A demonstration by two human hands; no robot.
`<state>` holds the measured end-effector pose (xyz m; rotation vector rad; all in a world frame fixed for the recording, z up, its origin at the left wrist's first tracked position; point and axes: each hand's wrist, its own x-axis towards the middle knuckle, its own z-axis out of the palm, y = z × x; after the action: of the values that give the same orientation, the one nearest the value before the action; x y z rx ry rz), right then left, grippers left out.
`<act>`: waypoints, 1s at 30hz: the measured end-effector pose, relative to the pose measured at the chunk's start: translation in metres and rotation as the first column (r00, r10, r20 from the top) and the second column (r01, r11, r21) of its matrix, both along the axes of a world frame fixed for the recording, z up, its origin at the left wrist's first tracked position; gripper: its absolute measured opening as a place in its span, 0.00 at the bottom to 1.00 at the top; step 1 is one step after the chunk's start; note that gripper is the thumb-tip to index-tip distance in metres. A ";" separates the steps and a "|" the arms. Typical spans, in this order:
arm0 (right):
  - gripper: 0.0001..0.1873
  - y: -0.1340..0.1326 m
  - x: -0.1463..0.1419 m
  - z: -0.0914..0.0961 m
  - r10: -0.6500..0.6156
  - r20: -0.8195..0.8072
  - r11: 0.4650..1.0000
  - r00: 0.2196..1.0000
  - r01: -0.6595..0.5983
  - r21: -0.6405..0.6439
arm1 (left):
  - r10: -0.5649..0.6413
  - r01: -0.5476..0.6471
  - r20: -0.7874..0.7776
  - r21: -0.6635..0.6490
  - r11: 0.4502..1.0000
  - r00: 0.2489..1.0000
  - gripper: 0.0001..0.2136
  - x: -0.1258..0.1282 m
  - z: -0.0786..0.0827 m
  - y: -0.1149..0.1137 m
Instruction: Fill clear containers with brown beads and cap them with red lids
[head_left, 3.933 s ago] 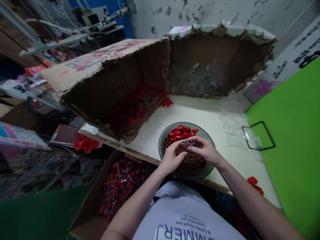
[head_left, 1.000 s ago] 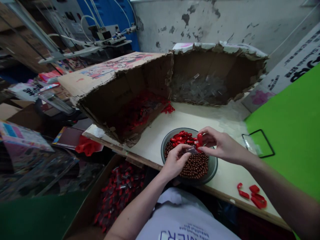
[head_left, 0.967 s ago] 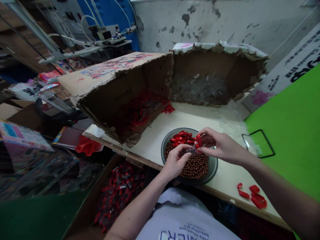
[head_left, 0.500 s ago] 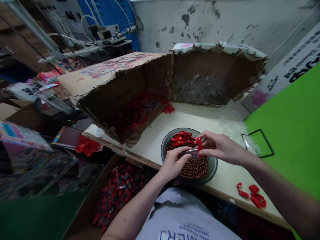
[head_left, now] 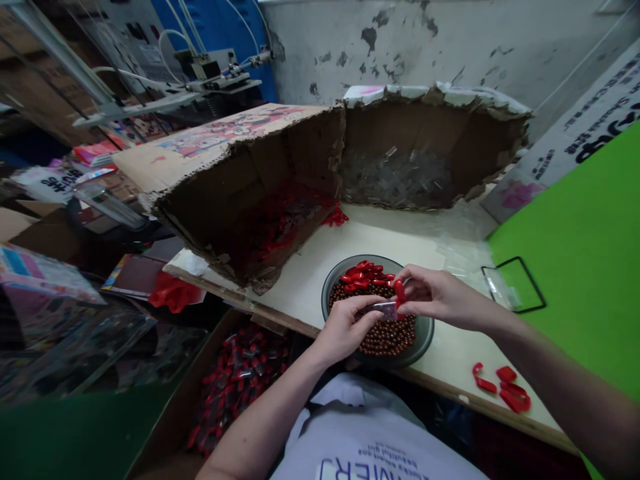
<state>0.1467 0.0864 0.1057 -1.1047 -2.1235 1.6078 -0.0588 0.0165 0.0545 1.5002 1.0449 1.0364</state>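
My left hand (head_left: 350,325) pinches a small clear plastic tube (head_left: 386,309) between thumb and fingers, over a grey bowl (head_left: 427,340). My right hand (head_left: 433,293) grips a red plastic cap (head_left: 400,293) with a loop, which meets the tube's right end. Whether the cap is fully seated I cannot tell. Inside the bowl are many brown beads (head_left: 387,340), with a heap of red caps (head_left: 365,275) on top toward the back.
Behind the bowl stand two cut-open cardboard boxes, one with red pieces (head_left: 280,227), the other with clear tubes (head_left: 400,177). A box of red-capped tubes (head_left: 235,387) sits below at left. Loose red pieces (head_left: 513,393) lie at the table's right, near a black wire frame (head_left: 535,287).
Both hands keep nearly the same place and hold on the tube and cap. The view has shifted very slightly.
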 end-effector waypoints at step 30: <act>0.17 0.005 -0.017 -0.042 -0.454 -0.274 0.887 0.848 0.460 -0.045 | 0.176 0.242 0.598 -0.552 0.798 0.782 0.18 0.027 -0.032 0.002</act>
<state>0.1294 0.0918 0.0639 -1.1850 -1.5446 1.4065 -0.0319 0.0187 0.0221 0.5606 0.7414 0.9444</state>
